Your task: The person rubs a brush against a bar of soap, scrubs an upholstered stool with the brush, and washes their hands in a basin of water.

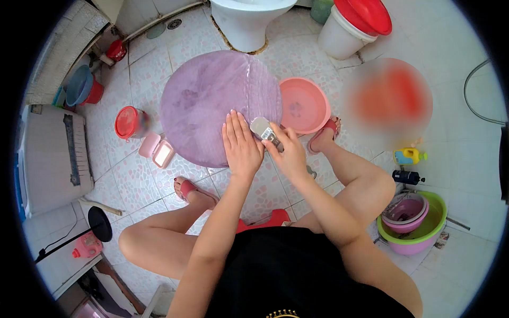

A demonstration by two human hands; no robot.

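A round purple plush-looking cushion or stool top (204,111) lies in front of me, with pale streaks along its right side. My left hand (243,143) rests flat on its near edge, fingers stretched out. In my right hand (289,156) is a small grey round-headed tool (261,127) with a label on its handle. The tool's head lies against the cushion's right part, beside my left fingertips; its underside is hidden. Close to the cushion's right edge stands a pink basin (313,100) with liquid in it.
An open pink soap box (163,153) and a red-lidded container (127,123) sit at left. Behind are a toilet (249,24) and a white bucket (342,37). Stacked basins (413,241), a yellow bottle (407,156) and a dark bottle (405,177) are at right.
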